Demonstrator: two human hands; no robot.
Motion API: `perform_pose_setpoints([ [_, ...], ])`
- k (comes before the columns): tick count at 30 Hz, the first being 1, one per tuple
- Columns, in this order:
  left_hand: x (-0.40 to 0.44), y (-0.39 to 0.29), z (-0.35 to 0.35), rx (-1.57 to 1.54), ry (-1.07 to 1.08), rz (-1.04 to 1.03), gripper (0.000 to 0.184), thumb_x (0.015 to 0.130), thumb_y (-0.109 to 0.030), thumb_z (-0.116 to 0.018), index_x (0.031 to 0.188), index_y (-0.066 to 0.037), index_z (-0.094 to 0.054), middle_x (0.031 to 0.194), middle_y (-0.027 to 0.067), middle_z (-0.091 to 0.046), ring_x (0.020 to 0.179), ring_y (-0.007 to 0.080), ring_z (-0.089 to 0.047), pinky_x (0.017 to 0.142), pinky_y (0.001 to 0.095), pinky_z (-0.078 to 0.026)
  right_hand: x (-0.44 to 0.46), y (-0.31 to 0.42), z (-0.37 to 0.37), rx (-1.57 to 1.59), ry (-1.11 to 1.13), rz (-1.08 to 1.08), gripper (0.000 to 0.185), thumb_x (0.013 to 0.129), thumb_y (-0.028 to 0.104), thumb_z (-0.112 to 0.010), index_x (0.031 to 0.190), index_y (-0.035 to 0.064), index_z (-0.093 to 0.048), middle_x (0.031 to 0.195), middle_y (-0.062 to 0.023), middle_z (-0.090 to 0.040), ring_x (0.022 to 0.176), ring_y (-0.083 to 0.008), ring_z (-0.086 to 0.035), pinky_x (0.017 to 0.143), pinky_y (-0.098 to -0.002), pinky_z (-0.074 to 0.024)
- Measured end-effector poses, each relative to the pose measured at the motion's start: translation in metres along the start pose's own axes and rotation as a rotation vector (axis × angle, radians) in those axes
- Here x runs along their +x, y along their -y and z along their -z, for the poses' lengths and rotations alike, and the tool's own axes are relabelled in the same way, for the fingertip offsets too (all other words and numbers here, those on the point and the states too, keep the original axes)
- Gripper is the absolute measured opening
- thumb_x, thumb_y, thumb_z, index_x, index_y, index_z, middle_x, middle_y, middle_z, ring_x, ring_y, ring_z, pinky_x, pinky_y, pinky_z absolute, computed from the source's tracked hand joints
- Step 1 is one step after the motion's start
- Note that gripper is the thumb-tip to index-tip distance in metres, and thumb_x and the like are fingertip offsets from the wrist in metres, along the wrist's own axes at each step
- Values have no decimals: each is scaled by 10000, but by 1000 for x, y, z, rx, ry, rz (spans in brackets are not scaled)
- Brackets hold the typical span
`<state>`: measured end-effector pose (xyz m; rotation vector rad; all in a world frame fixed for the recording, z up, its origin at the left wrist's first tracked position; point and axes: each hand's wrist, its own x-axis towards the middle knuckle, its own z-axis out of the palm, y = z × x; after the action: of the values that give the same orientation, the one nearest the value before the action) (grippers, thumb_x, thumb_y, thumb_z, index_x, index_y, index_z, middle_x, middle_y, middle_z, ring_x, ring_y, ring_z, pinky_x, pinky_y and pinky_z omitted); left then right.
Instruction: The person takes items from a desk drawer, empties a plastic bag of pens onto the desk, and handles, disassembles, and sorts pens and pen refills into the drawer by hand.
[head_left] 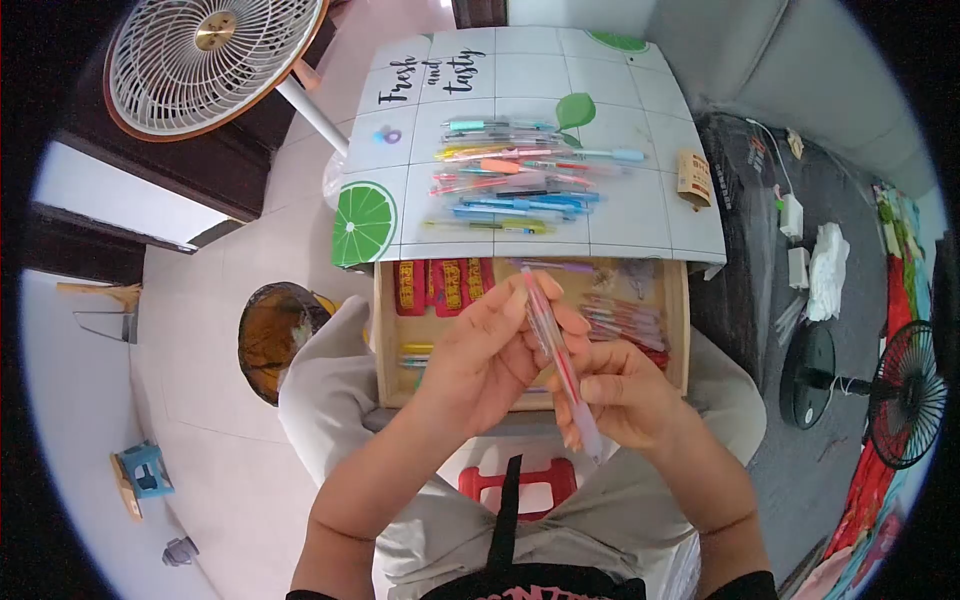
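Both hands hold one clear pen [561, 362] with a red refill and a pale lilac end, slanted above the open drawer [388, 350]. My left hand [480, 355] grips its upper part between thumb and fingers. Lower down, my right hand [630, 392] pinches it near the pale end. Behind the hands, the drawer contains red packets [448, 285] with yellow print and a bundle of pens [625, 325] at its right. On the tabletop [660, 220] lies a row of several pens [525, 206] in blue, pink, yellow and clear colours. My hands partly cover the drawer's middle.
A white standing fan [215, 70] is at the upper left, with a dark-lined bin [275, 340] on the floor below. A brown paper piece [694, 180] lies at the table's right edge. Beyond are a black fan [900, 393] and white chargers [791, 215]. A red stool [520, 487] stands underneath.
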<state>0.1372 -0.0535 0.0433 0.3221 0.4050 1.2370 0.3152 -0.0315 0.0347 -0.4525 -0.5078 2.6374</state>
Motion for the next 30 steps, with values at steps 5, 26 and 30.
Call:
perform_pose_setpoints([
  [5,-8,-7,-16,118,-48,3,316,950,-303,-408,1096,-27,-461,903,140,-601,871,255,-619,713,345,-516,-1,-3,-2,-32,41,9,284,811,109,-628,1021,-77,-583,828,-158,-635,714,-234,-633,637,-344,-526],
  [26,-6,-4,-13,-139,56,58,409,960,-428,-244,671,-150,-326,590,-11,-342,610,151,-381,663,275,-378,-1,-3,-8,-173,-107,-6,245,828,78,-604,1027,-62,-580,809,-144,-628,677,-203,-625,617,-308,-515],
  [30,-5,-2,-17,-247,-67,33,393,973,-381,-214,669,-172,-350,567,-33,-327,566,121,-357,718,290,-354,-1,-6,-9,-49,-69,6,354,831,146,-609,1088,-84,-524,752,-191,-620,591,-230,-632,486,-301,-523],
])
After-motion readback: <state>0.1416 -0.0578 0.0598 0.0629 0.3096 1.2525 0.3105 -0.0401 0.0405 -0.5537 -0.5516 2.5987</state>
